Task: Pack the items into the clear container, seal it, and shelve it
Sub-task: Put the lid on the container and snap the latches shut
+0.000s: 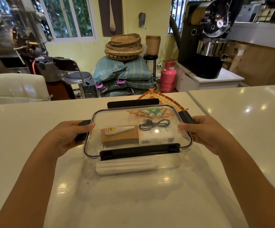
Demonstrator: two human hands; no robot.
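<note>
A clear container (138, 165) stands on the white counter, with a clear lid (115, 117) lying on top. The lid has black latches on all four sides. The near latch (139, 151) lies along the front rim; the far latch (133, 102) sticks up. Inside lie a white glue bottle (117, 130), a brown cardboard packet (120, 137), a coiled black cable (154, 125) and a white box (156, 137). My left hand (67, 135) grips the lid's left end over its latch. My right hand (206, 130) grips the right end by the right latch (185, 116).
An orange woven fan-shaped mat (156, 96) lies on the counter just behind the container. A second white counter (248, 112) adjoins on the right. Beyond the counter edge are a white chair (18, 88), stacked sacks and a pink gas cylinder (168, 76).
</note>
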